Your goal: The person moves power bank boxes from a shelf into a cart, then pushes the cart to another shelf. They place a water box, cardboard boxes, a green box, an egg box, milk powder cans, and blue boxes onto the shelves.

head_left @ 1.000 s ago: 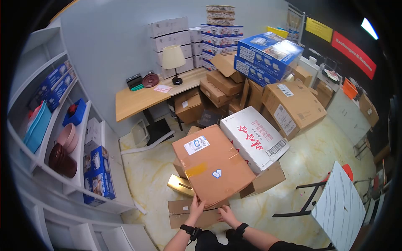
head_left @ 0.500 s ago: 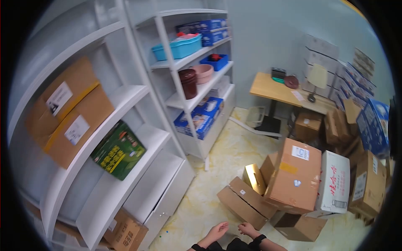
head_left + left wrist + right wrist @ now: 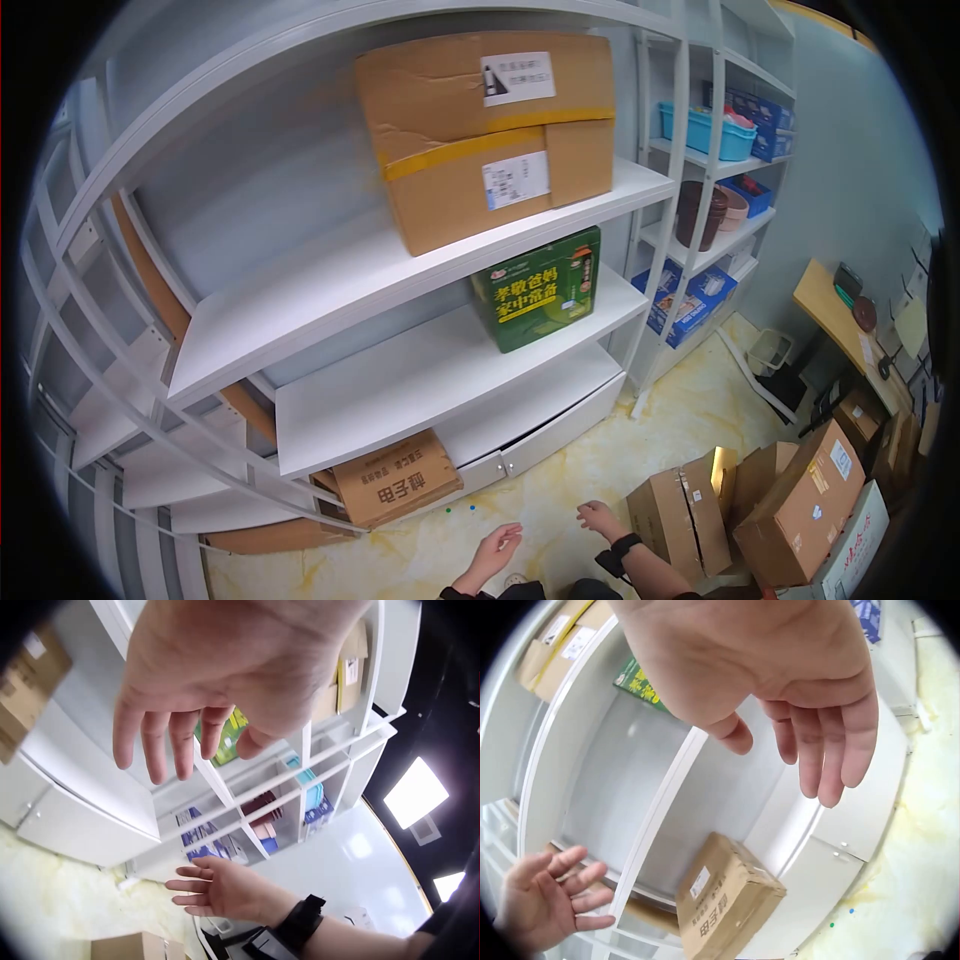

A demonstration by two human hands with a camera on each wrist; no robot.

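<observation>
Both of my hands are empty and held apart above the floor in front of a white shelf unit. My left hand has relaxed, spread fingers. To its right, my right hand hangs with loosely bent fingers, a black band on its wrist. Nearest ahead, a brown cardboard box with printed characters lies on the lowest shelf. A green box with yellow characters stands on the middle shelf. Above it, a large taped cardboard box with white labels sits on the upper shelf.
Several cardboard boxes stand on the floor to the right, with a gold box and a white box among them. A second shelf unit holds tubs and blue boxes. A wooden table stands at the far right.
My hands have left the cardboard boxes on the floor, which one second ago they touched. The view has swung left to the shelf unit, and the floor boxes now sit at the right.
</observation>
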